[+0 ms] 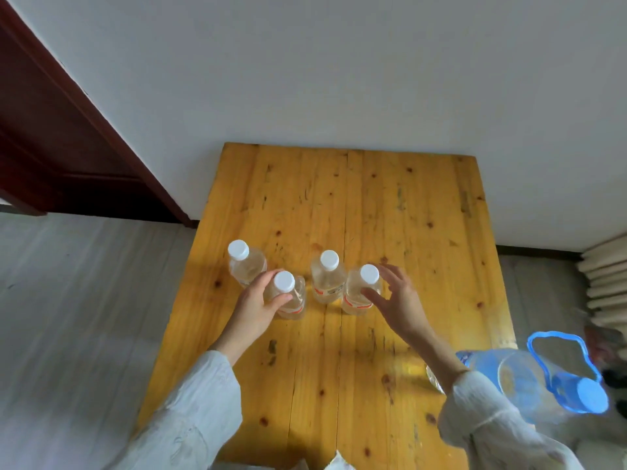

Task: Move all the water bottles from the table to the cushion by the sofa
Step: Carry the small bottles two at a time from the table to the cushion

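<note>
Several clear water bottles with white caps stand upright on the yellow wooden table (373, 205). My left hand (254, 307) grips the near-left bottle (288, 293) just below its cap. Behind it stands the far-left bottle (246, 262). The middle bottle (326, 281) stands untouched. My right hand (395, 300) is spread around the right bottle (359, 290), fingers straight, thumb at its near side; whether it touches the bottle is unclear.
A large blue-tinted water jug (529, 378) with a blue handle and cap stands at the table's near right corner. A dark red door (51, 130) lies to the left, a white wall behind, and a radiator (607, 279) to the right.
</note>
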The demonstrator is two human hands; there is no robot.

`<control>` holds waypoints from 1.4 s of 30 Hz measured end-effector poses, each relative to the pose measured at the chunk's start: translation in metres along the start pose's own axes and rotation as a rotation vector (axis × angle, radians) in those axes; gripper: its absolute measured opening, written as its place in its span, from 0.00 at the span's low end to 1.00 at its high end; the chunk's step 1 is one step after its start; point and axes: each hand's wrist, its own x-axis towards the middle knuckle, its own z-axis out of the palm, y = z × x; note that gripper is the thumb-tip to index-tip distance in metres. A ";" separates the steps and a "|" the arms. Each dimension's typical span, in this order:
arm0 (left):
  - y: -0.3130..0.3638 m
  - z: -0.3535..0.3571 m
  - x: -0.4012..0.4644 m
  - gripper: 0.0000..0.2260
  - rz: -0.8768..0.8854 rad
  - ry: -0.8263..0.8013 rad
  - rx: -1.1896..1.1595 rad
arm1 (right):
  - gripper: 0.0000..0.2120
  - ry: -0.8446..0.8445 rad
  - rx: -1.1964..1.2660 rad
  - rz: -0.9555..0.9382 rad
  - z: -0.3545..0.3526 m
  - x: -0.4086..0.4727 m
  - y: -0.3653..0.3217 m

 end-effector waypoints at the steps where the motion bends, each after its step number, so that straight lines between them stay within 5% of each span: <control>1: -0.001 -0.001 0.002 0.18 0.003 -0.011 0.003 | 0.22 -0.005 0.016 -0.011 0.002 0.002 0.002; 12: -0.008 -0.003 0.002 0.19 0.059 -0.036 0.024 | 0.23 -0.002 0.114 -0.038 0.009 -0.003 0.003; 22: -0.008 -0.015 -0.034 0.16 0.286 -0.154 0.154 | 0.24 0.144 0.115 0.029 0.015 -0.090 -0.026; 34: 0.032 0.014 -0.147 0.18 0.651 -0.510 0.113 | 0.14 0.677 0.261 0.395 0.045 -0.309 -0.064; 42: 0.049 0.084 -0.291 0.16 0.858 -0.888 0.053 | 0.13 1.080 0.269 0.590 0.041 -0.518 -0.080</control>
